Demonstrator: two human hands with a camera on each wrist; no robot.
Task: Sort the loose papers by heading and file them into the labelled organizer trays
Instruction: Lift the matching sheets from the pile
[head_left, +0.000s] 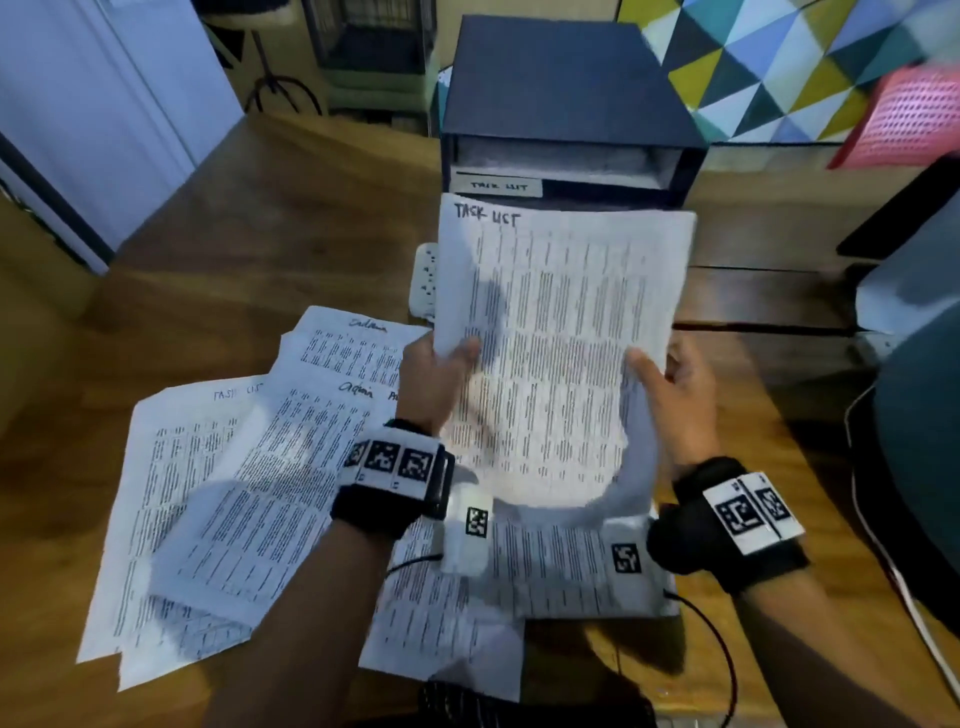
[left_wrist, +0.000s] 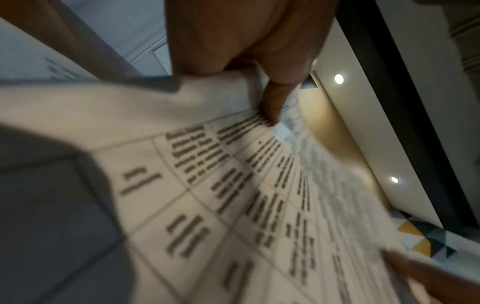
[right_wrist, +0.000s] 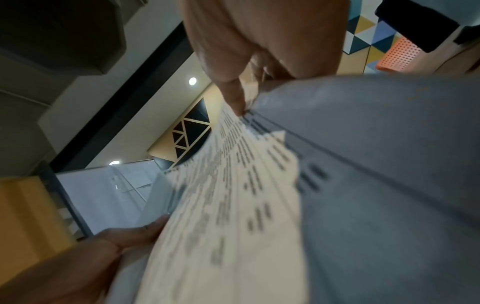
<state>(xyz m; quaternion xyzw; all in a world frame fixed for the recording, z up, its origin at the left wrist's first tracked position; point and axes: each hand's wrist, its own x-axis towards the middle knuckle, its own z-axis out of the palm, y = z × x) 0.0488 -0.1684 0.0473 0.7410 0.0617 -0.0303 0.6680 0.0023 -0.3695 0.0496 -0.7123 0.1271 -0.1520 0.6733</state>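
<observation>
A printed sheet headed "TASK LIST" (head_left: 558, 332) is held up in front of the dark organizer (head_left: 566, 109), whose upper tray carries a white "TASK LIST" label (head_left: 497, 186). My left hand (head_left: 441, 371) pinches the sheet's left edge, thumb on top. My right hand (head_left: 675, 395) pinches its right edge the same way. The sheet's lower end curls over the table. In the left wrist view the sheet (left_wrist: 233, 195) fills the frame under my thumb (left_wrist: 275, 98). The right wrist view shows the sheet (right_wrist: 233, 205) pinched by my thumb (right_wrist: 233, 96).
Several loose printed papers (head_left: 218, 509) lie fanned on the wooden table (head_left: 260, 218) at the left and under my wrists. A white power strip (head_left: 426, 280) lies behind the sheet. A black cable (head_left: 717, 649) runs at the lower right, beside a grey object (head_left: 919, 467).
</observation>
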